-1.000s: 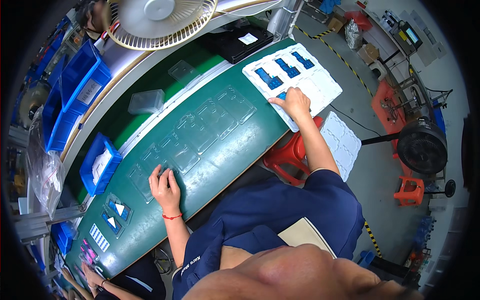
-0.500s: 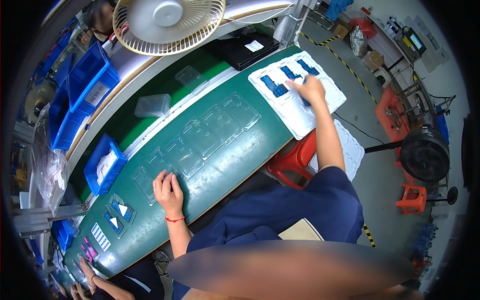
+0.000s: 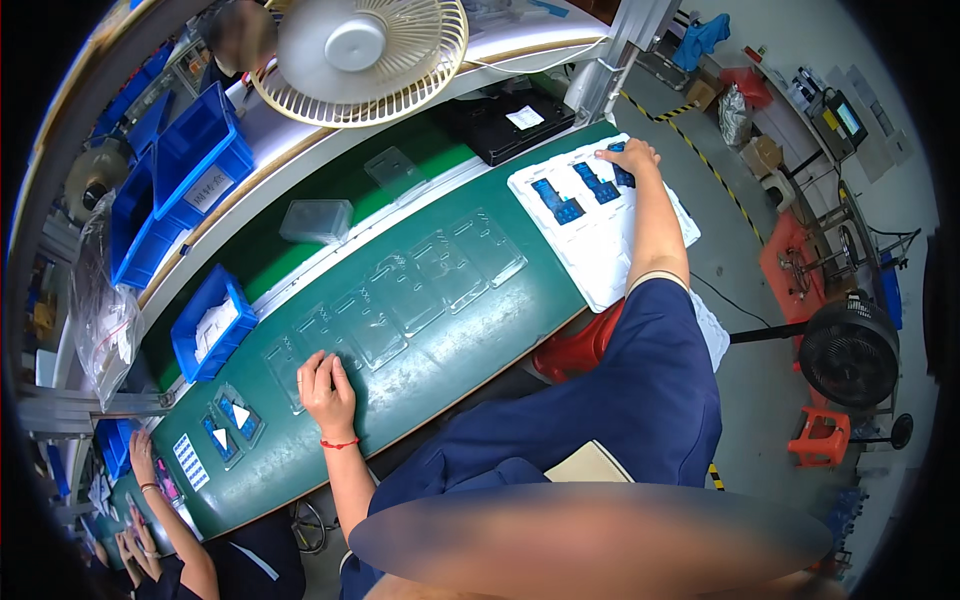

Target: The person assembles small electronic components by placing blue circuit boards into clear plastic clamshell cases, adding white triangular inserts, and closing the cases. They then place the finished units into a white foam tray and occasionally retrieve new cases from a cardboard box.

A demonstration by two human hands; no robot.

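My right hand point(image 3: 637, 160) reaches over the white foam tray point(image 3: 600, 285) at the far right. Its fingers are closed around the upper end of a blue flat part point(image 3: 622, 178), which they partly cover. Two more blue parts, a left one point(image 3: 558, 203) and a middle one point(image 3: 596, 184), lie in the tray beside it. My left hand point(image 3: 328, 395), loosely bent with its fingers a little apart, rests on the green table point(image 3: 440, 350) with nothing visible in it. It is nearest to the clear plastic trays point(image 3: 372, 328), several of which lie in a slanting row.
Left of my left hand lie two packed blue parts point(image 3: 233, 422) with white triangles and a label sheet point(image 3: 190, 461). A blue bin point(image 3: 213, 325) stands behind them. A fan point(image 3: 360, 60) overhangs the back shelf. A co-worker's hand point(image 3: 143, 460) is at the far left.
My right hand has moved from the tray's middle to its far right part. My left hand stays beside the clear trays. A co-worker's arm has reached farther up the table. The whole view has shifted slightly.
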